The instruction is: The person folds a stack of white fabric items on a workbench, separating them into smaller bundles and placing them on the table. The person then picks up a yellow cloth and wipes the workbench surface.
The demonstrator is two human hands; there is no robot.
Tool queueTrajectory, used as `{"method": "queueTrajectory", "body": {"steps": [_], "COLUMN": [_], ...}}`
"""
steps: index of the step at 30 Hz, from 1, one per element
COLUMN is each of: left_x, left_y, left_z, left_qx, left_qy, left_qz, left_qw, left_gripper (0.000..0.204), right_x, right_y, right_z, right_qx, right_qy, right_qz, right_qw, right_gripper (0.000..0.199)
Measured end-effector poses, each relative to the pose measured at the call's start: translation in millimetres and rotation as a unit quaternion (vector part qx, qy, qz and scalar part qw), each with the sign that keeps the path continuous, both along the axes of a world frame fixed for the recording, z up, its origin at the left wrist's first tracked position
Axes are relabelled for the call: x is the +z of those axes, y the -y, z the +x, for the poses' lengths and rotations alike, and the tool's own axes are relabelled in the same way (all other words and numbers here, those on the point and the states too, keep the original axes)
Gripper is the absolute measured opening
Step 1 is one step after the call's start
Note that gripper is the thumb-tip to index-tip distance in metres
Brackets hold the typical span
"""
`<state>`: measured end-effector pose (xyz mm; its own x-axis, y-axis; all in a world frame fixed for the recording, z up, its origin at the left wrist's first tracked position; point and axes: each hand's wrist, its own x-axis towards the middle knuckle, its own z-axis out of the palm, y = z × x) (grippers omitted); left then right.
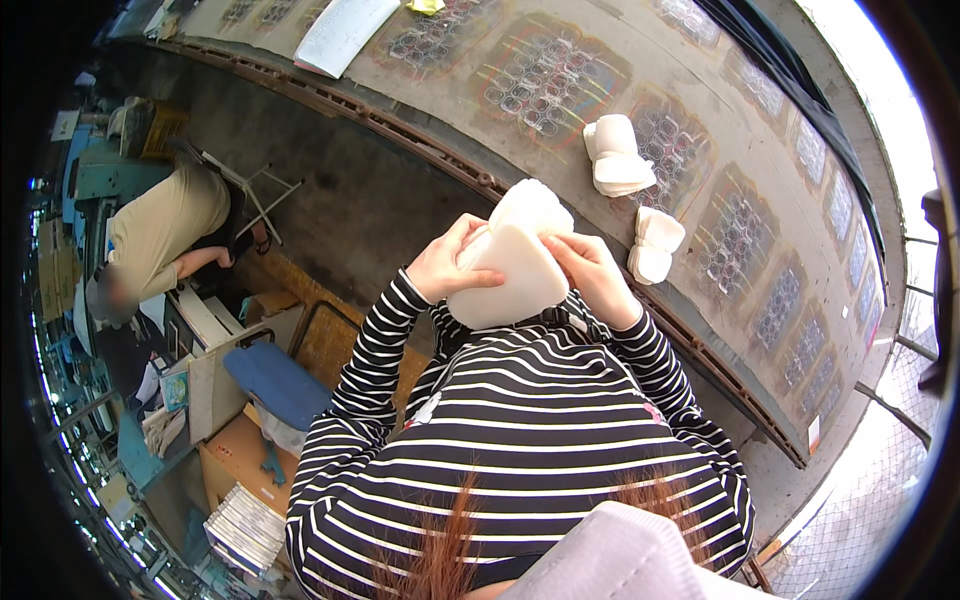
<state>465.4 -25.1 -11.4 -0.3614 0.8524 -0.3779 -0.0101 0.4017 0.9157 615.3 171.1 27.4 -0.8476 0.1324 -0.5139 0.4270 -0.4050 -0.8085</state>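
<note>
A stack of white, soft-looking pads (512,282) with rounded corners is in front of my chest, held up between both hands. My left hand (446,264) is closed round its left side, the thumb lying across the top face. At the right edge, the fingers of my right hand (598,272) pinch the pads where they narrow. Behind that narrow part the far end spreads out in layered edges. Two similar bundles lie on the long table to the right: a larger white bundle (620,158) and a smaller white bundle (657,243).
The long grey table (560,165) carries rows of printed patches and has a rusty metal rail (440,150) along its near edge. A white sheet (345,35) lies at its far end. To the left, another person (165,225) bends beside a folding stool (262,195); a blue seat (275,385) is nearer.
</note>
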Motion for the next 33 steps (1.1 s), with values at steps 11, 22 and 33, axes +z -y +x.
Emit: {"method": "queueTrajectory", "body": {"steps": [11,22,33], "left_x": [20.5,10.9,-12.2], "left_y": [-15.2,-28.1,-39.8], "left_z": [9.3,39.1,28.7], "left_qx": [0.005,0.164,0.175], "left_qy": [-0.184,-0.251,-0.260], "left_qz": [-0.102,-0.227,-0.279], "left_qw": [0.978,0.927,0.908], "left_gripper": [0.073,0.041,0.045], "right_x": [-35.8,-8.1,-7.5], "right_y": [39.0,38.6,35.8], "right_z": [10.7,-0.3,7.1], "right_qx": [0.030,0.073,0.119], "right_qy": [-0.218,-0.176,-0.174], "right_qz": [0.440,0.371,0.568], "right_qw": [0.871,0.909,0.796], "right_gripper": [0.022,0.010,0.012]}}
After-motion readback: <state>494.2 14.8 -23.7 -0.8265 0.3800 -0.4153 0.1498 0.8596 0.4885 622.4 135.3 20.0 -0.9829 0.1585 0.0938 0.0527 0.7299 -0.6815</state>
